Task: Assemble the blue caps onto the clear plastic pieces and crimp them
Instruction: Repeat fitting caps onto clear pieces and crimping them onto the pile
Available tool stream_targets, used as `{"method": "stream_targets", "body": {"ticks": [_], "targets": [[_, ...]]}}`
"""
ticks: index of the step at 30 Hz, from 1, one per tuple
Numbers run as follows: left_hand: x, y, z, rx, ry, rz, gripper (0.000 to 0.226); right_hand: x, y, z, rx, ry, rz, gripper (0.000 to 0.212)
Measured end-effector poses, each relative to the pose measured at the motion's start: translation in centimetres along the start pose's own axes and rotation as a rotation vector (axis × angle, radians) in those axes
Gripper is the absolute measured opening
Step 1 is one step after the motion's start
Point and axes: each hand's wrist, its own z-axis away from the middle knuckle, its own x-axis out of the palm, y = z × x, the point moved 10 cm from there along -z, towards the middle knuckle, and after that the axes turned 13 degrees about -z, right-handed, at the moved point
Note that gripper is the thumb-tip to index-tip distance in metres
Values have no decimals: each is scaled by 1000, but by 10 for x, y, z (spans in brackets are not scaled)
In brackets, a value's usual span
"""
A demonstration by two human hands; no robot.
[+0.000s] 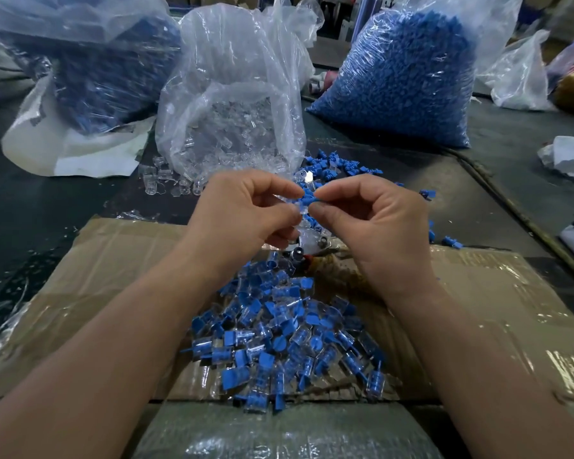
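left hand (246,210): pinching a clear piece (300,213)
right hand (371,226): pinching blue cap (307,198) against it
pile (289,339): capped ones, on cardboard (113,260)

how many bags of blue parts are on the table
2: the back-left bag and the back-right bag. The middle bag between them holds clear pieces instead. Others may lie outside the frame.
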Motion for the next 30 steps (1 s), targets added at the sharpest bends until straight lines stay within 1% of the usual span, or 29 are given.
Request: {"method": "stream_targets", "body": {"ticks": [5,9,13,17,21,26,30], "targets": [[-2,1,1,-9,32,47,15,2,-2,1,-8,-7,51,27],[1,5,1,32,9,9,16,1,-6,2,-37,10,101,28],[3,9,2,75,4,-28,16,4,-5,2,-27,-18,129,29],[2,12,3,98,-10,-6,19,7,-1,2,24,-62,69,22],[3,12,3,89,-47,39,20,8,7,1,86,-98,14,22],[3,7,2,40,-70,27,16,15,4,3,48,-167,-67,19],[3,2,1,-14,-93,86,17,17,0,4,6,-206,-94,22]]}}
